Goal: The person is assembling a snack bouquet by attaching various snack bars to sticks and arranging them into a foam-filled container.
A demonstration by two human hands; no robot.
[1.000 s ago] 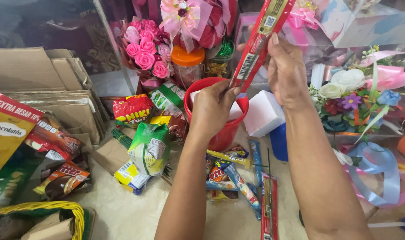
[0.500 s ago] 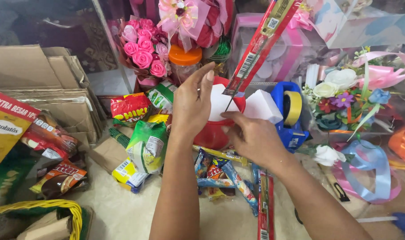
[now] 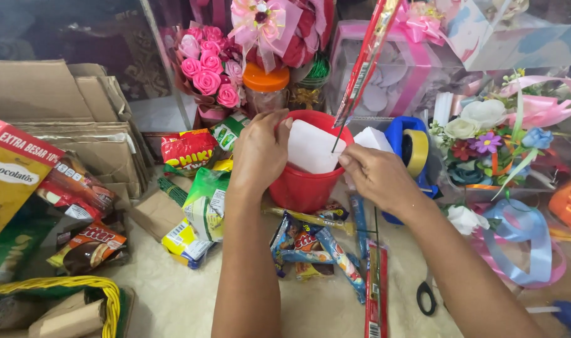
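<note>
Two hands at red bucket (image 3: 304,188): left hand (image 3: 258,153) gripping rim, steadying white foam block (image 3: 313,147) inside; right hand (image 3: 376,175) pinching thin skewer (image 3: 337,139) bearing long red snack packet (image 3: 368,59). Push straight down, slowly.

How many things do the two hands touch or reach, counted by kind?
Red bucket: 1
White block in the bucket: 1
Thin stick with a long red snack packet on it: 1
Hands: 2, left hand and right hand
Total: 5
</note>
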